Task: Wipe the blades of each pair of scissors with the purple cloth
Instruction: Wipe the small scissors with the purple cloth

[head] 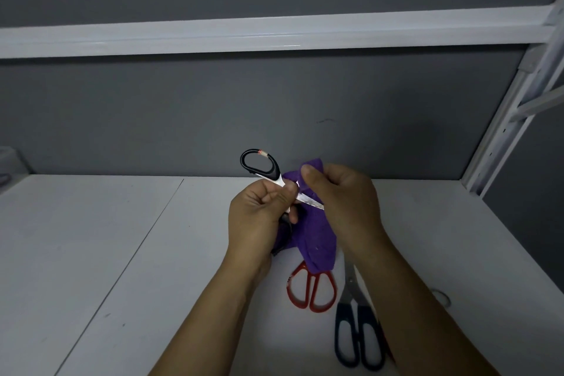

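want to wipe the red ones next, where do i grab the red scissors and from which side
Take the red scissors by the handle loops, from the near side. They lie flat on the table with the loops toward you, and the blades are hidden behind the hanging purple cloth.

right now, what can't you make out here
Head view only.
1. Red scissors: blades hidden under the purple cloth.
2. Black scissors: second handle loop mostly hidden by the left hand; blade tip by the right hand.
3. Grey ring: mostly behind the right forearm; unidentifiable.
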